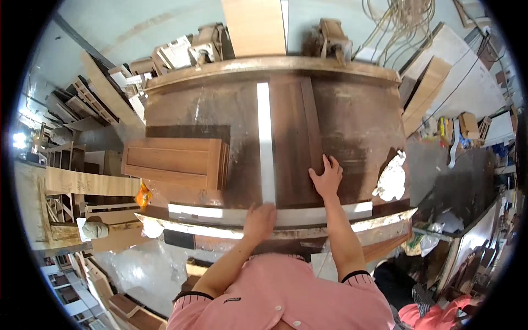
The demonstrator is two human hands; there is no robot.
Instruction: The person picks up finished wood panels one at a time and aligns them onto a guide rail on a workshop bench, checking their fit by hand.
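Note:
A long brown wooden panel (289,126) lies on the workbench (181,107), running away from me, with a raised darker strip (311,118) along its right side. My right hand (328,179) grips this strip near its close end, thumb on the left and fingers on the right. My left hand (260,221) rests at the panel's near left corner, over a pale strip (214,213) along the bench's front. Its fingers are blurred and point down, so their hold is unclear. A white strip (265,132) lies lengthwise along the panel's left side.
Stacked brown panels (170,159) lie on the bench's left. A crumpled white cloth (391,177) is at the right, an orange item (143,194) at the left edge. Two machines (331,41) stand behind the raised back ledge (264,65). Another person's pink sleeve (434,314) shows low right.

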